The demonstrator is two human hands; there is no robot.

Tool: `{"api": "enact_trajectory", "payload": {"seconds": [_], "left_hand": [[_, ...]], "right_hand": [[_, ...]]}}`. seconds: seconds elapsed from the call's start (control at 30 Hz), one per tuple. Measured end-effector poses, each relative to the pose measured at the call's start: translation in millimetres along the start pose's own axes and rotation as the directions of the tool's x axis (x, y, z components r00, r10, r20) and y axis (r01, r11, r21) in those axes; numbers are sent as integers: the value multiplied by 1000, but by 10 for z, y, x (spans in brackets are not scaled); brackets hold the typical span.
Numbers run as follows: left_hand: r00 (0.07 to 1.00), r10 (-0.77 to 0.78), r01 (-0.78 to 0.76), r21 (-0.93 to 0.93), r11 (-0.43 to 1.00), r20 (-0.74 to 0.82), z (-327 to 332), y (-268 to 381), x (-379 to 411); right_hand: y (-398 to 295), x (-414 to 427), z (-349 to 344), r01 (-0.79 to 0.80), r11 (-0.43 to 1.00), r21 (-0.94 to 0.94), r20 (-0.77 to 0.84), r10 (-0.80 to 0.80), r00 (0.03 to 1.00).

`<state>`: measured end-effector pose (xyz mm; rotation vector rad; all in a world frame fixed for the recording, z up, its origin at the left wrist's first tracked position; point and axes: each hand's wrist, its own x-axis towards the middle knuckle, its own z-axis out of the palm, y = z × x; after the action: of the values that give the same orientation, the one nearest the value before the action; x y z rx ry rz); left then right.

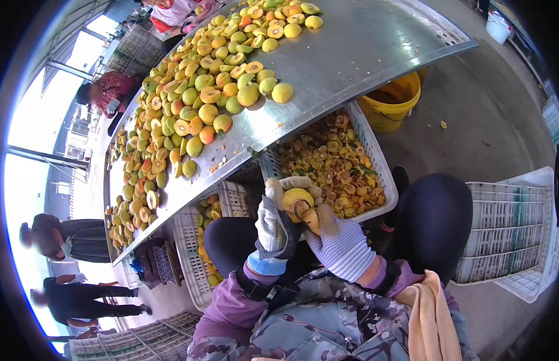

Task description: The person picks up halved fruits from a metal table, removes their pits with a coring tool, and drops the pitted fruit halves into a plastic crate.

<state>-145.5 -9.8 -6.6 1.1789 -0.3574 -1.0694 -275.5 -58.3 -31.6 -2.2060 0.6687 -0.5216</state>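
My left hand [272, 221], in a grey-and-white work glove, grips a yellow stone fruit [296, 196] with the thumb and fingers around it. In my right hand [342, 243], gloved in striped knit with a stained thumb and fingers, is a small pitting tool [310, 218] with a curved metal loop and a yellowish handle. The loop is against the fruit; how deep it sits cannot be told. Both hands are above my lap, just before a white plastic crate [390, 201] holding cut fruit scraps [333, 162].
A metal table [347, 58] bears a large heap of halved fruit [189, 99]. Another crate with fruit [189, 261] stands at left, a yellow bucket [387, 108] under the table's edge, and stacked crates [505, 234] at right. Several people are around the table's far side.
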Motion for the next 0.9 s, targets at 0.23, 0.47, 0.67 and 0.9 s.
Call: {"api": "enact_trajectory", "payload": {"seconds": [0.23,0.47,0.67,0.9], "left_hand": [[991,98,-98,7,995,-91,165,-57,-69],[984,85,-82,25,996,-155,136,-128,-15],[986,163,-152,178,972,-46,68,-75,0],[972,219,-190,262,946,-85,124,-15,-56]], "right_hand": [[-56,-15,-80,-86,996,18,40,85,996],[68,-25,16,-16,999,-28,56,18,998],[-8,-6,2,-95,994,51,157,86,984],[-18,23,-78,-44,999,-2,135,44,990]]}}
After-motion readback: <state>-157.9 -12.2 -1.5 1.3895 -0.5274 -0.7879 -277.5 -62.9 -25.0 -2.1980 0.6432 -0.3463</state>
